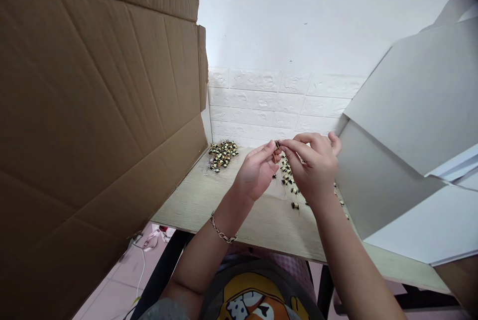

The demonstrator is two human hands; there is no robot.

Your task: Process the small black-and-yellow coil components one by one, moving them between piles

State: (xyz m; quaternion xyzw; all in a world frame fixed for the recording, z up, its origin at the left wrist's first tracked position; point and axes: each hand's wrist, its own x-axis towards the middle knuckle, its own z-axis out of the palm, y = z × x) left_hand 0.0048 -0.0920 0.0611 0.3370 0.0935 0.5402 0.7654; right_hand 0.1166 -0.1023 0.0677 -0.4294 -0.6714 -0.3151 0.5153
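Over the tabletop, my left hand (258, 166) pinches a small wire-wound coil (277, 145), dark at the end with thin copper-coloured wire. My right hand (311, 160) meets it there, thumb and forefinger closed on the same coil; the little finger sticks out. Fingers cover most of the coil. Below and behind my right hand lie several loose coils (287, 179), black-ended with pale yellow middles. One single coil (295, 205) rests nearer the front edge. A heap of similar coils (222, 155) sits at the back left on clear plastic.
A light wooden table (209, 200) stands against a white brick-pattern wall (261, 93). Tall brown cardboard (100, 91) walls off the left side. Grey-white boards (411, 160) lean along the right. A white cable (144, 265) hangs by the pink floor at lower left.
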